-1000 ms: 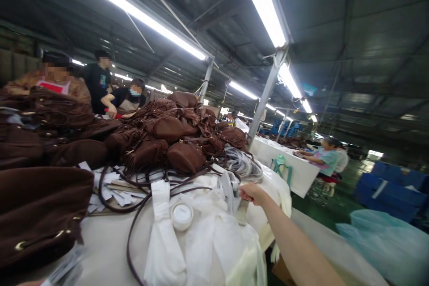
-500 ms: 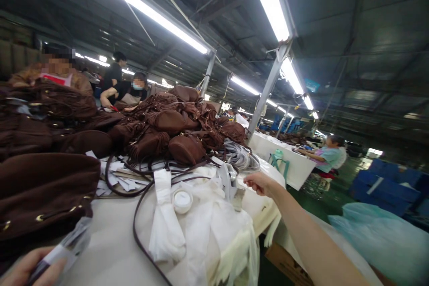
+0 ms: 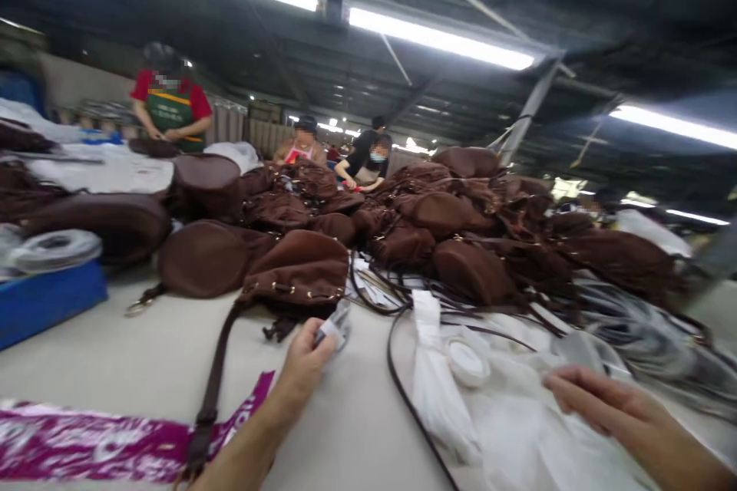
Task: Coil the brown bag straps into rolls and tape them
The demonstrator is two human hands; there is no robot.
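Under strip lights a long pale worktop (image 3: 143, 353) carries a heap of brown bags (image 3: 449, 215). At lower centre the left hand (image 3: 304, 359) has its grip pinched on a small pale packet (image 3: 335, 324), raised just beside the nearest brown bag (image 3: 299, 272), probably to keep it clear of the surface. At lower right the right hand (image 3: 604, 403) rests, grip apart, on white cloths (image 3: 507, 437). Half a second earlier it stretched to their far edge, and the packet was at lower left.
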